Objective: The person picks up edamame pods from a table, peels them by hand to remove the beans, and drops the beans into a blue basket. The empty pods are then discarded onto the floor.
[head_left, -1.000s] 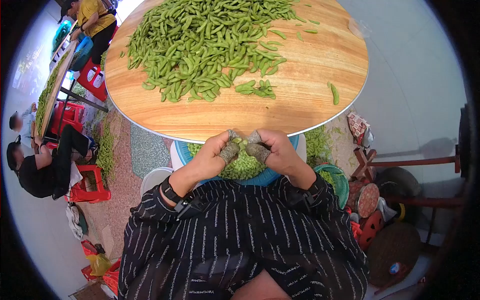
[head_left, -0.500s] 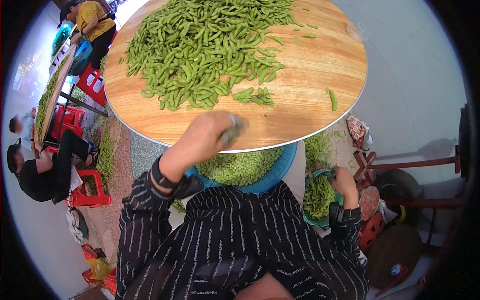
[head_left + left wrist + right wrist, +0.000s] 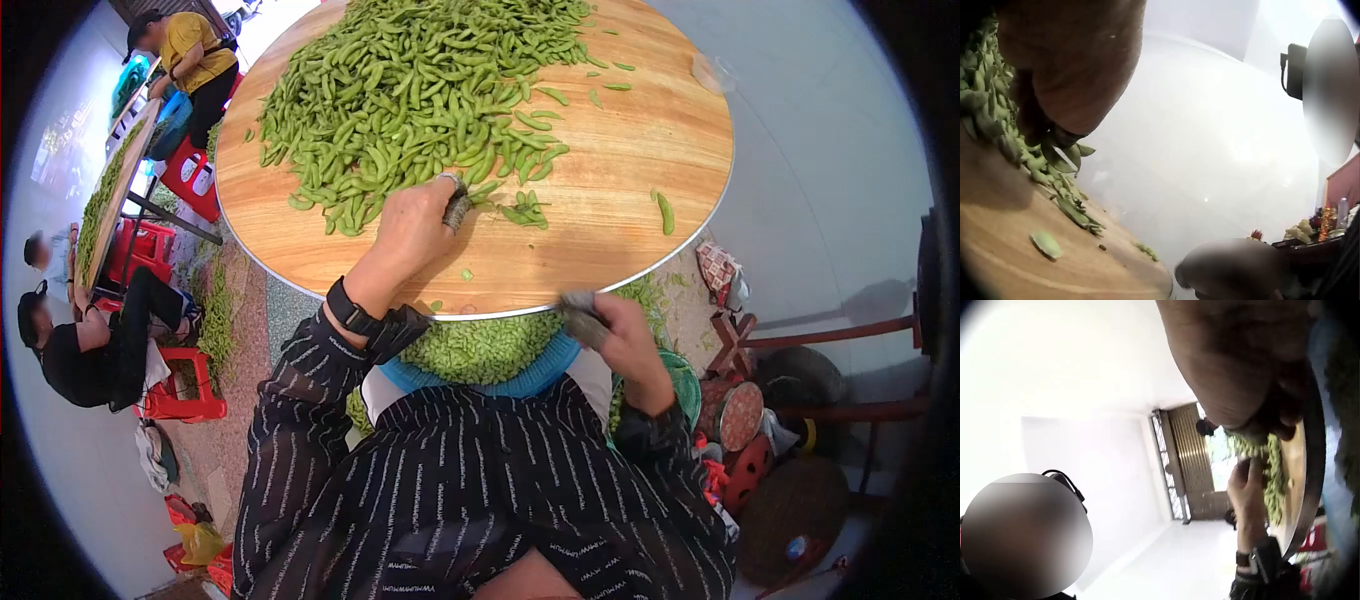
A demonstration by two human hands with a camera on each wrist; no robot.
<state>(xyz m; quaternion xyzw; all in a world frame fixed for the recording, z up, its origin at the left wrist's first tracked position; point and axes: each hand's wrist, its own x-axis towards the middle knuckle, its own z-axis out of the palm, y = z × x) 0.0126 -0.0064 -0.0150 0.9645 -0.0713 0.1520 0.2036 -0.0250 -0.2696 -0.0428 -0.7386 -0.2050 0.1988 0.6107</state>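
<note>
In the head view my left hand [image 3: 412, 232] is at the near edge of a heap of green soybean pods [image 3: 400, 100], on a round wooden table [image 3: 640, 130]. Its fingers are curled down, pinching a pod [image 3: 1063, 157] that shows under the fingertips in the left wrist view. Grey wrapping covers its thumb. My right hand [image 3: 628, 345], blurred, hovers by the table's near rim with wrapped thumb and finger loosely bent; nothing shows between them. Below, between the knees, a blue basin [image 3: 540, 375] contains shelled green beans [image 3: 480, 350].
A green basket [image 3: 684, 385] stands on the floor at my right. Single pods [image 3: 666, 213] lie on the right of the table. Red stools [image 3: 180, 385] and people [image 3: 75, 340] at another table are to the left; wooden furniture [image 3: 830, 335] stands right.
Both hands were together over the basin. The right hand went out to the green basket and has come back toward the table; the left hand moved up to the pods at the heap's edge.
</note>
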